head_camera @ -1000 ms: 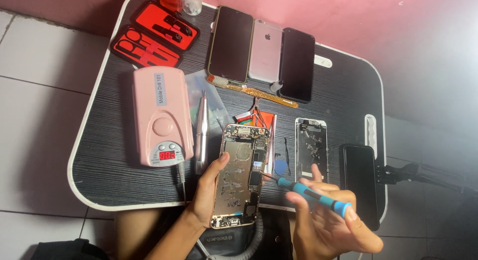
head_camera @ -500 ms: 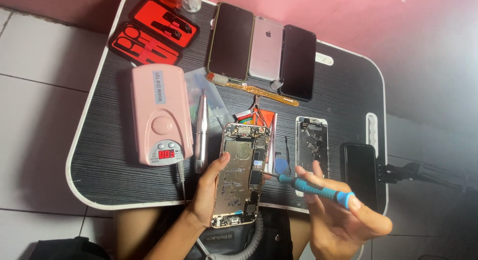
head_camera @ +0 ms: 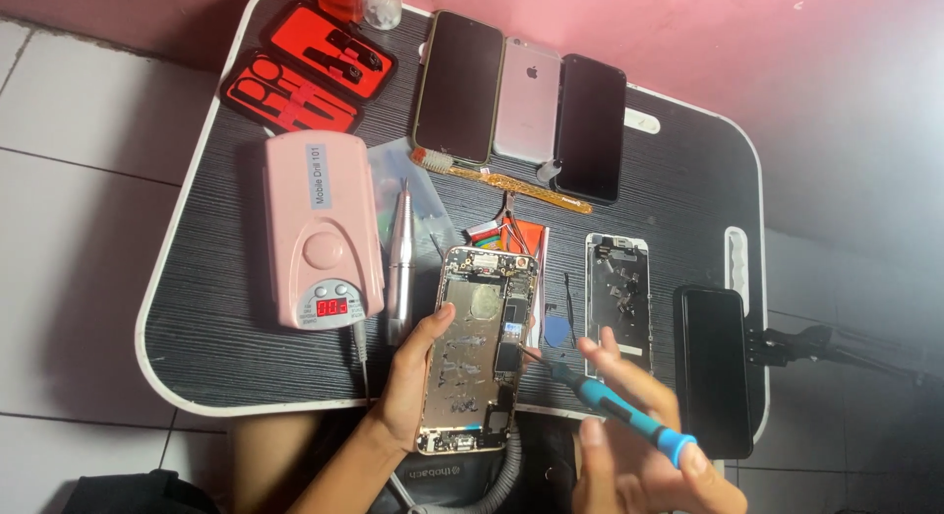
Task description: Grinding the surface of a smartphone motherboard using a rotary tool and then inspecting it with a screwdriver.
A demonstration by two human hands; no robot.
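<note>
The left hand [head_camera: 413, 376] holds an opened phone chassis [head_camera: 479, 349] by its left edge, thumb resting on the inner plate. The right hand [head_camera: 639, 455] holds a blue-handled screwdriver [head_camera: 615, 408], its tip at the right side of the chassis near the logic board. On the black bench [head_camera: 246, 327] lie a pink drill control box [head_camera: 320, 229], a silver handpiece [head_camera: 399, 268], a detached screen assembly [head_camera: 618, 296], a red manicure tool case [head_camera: 305, 73] and three phones [head_camera: 526, 101] side by side.

two bare hands [head_camera: 413, 376], forearms without sleeves
</note>
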